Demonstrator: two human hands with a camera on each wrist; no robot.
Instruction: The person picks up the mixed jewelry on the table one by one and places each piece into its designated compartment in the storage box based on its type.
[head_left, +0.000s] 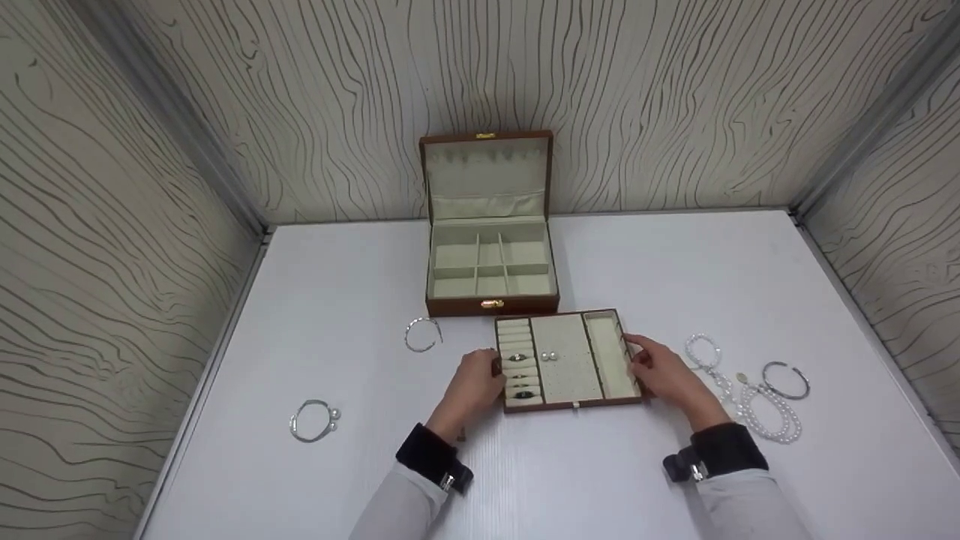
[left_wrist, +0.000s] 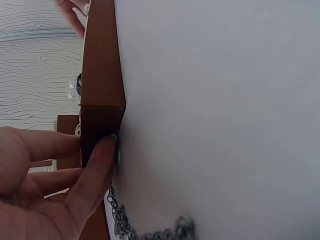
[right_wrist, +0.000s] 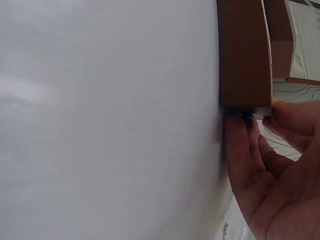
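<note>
A brown-edged jewelry tray (head_left: 559, 334) lies at the front of the open jewelry box (head_left: 493, 307). My left hand (head_left: 471, 382) grips its left end, and my right hand (head_left: 664, 371) holds the right end. Rings (head_left: 523, 395) sit in the padded rolls on the tray's left side, and two pearl earrings (head_left: 550, 356) are on the middle panel. In the left wrist view, fingers (left_wrist: 95, 170) press on the tray's end wall (left_wrist: 102, 60). From the right wrist, fingertips are seen against the opposite end of the tray (right_wrist: 245, 55). Whether it touches the table cannot be told.
Behind, the box stands with its lid (head_left: 487, 176) up, its compartments bare. A silver bracelet (head_left: 424, 320) lies left of the tray; another bangle (head_left: 311, 439) with pearl pieces (head_left: 334, 413) is farther left. Pearl strands (head_left: 772, 435) and a bangle (head_left: 806, 386) lie right. A chain (left_wrist: 120, 220) is near my left hand.
</note>
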